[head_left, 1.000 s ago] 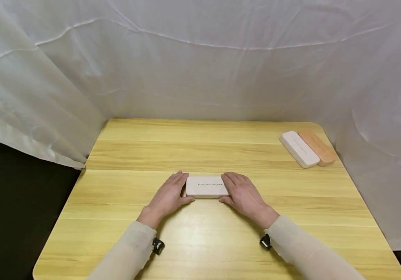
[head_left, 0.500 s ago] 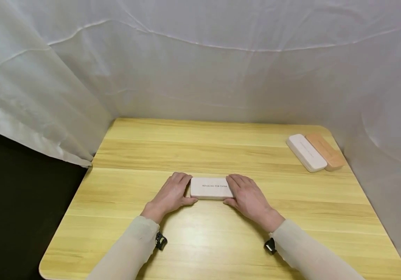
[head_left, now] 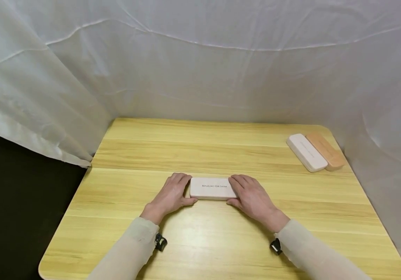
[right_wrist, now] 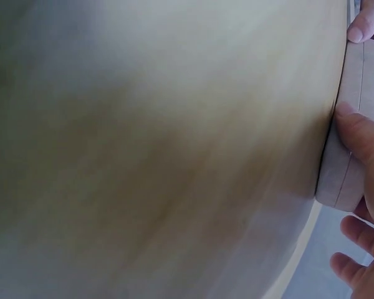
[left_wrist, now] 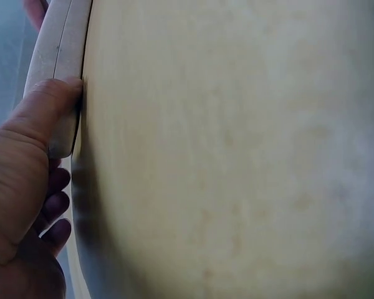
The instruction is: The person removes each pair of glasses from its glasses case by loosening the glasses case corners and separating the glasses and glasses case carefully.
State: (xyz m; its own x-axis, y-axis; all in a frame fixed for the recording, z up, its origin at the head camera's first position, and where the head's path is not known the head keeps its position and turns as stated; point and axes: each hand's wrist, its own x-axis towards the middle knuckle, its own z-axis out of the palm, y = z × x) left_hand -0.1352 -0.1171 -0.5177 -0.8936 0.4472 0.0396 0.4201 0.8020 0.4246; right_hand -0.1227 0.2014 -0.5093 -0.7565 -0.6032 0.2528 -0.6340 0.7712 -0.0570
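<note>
A pale glasses case [head_left: 210,189] with dark "REFUELING FOR CHINA" lettering lies flat on the table, long side toward me. Its lid is closed; a thin seam runs along the side in both wrist views. My left hand [head_left: 168,196] holds the left end, the thumb on the near side and the fingers toward the far side. At the right end my right hand [head_left: 254,198] grips the case the same way, covering that corner. In the right wrist view, the right thumb [right_wrist: 361,134] presses on the case's near side. The far-side fingertips are mostly hidden.
A second pale case [head_left: 307,153] and an orange case [head_left: 324,151] lie side by side, slanted, at the table's far right. The wood-grain table [head_left: 200,151] is bordered by white curtains [head_left: 200,77] behind and on both sides. Dark floor [head_left: 14,210] shows at left.
The right hand has slid slightly right along the case, uncovering more of its top. The left hand keeps its place on the case. The head view has shifted a little.
</note>
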